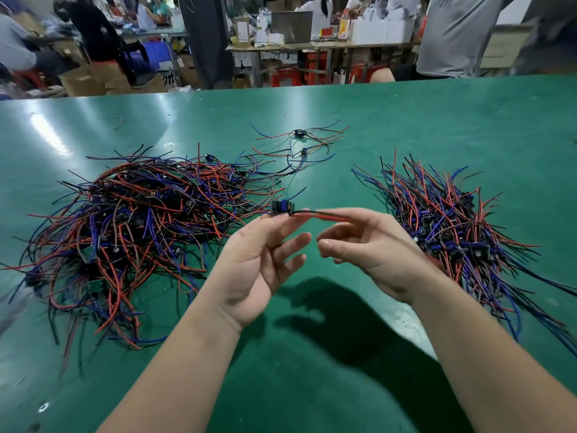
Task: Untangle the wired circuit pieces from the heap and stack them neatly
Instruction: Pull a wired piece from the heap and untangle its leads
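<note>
**Item 1: circuit piece** (282,207). 1 small dark board with a blue part on it. It is held in the air above the table (406,120), between the 2 piles and nearer the camera than both. Its red and black leads (321,215) run out level to the right.

**Item 2: left hand** (249,270). Palm turned up. The tips of the thumb and forefinger pinch the board at its lower left edge. The other fingers (290,245) are loosely bent and hold nothing.

**Item 3: right hand** (374,245). Fingers half curled. The leads lie along the top finger and touch it. Whether the fingers actually grip the leads cannot be told, because the contact is hidden.

**Item 4: heap** (134,220). A large tangled mass of red, blue and black wires with boards buried in it, on the left of the table.

**Item 5: stack** (452,232). Sorted pieces on the right of the table. Boards are bunched together and the wires fan out roughly in line.

**Item 6: loose pieces** (299,134). 2 boards with splayed wires lie apart at the far middle of the table.
</note>
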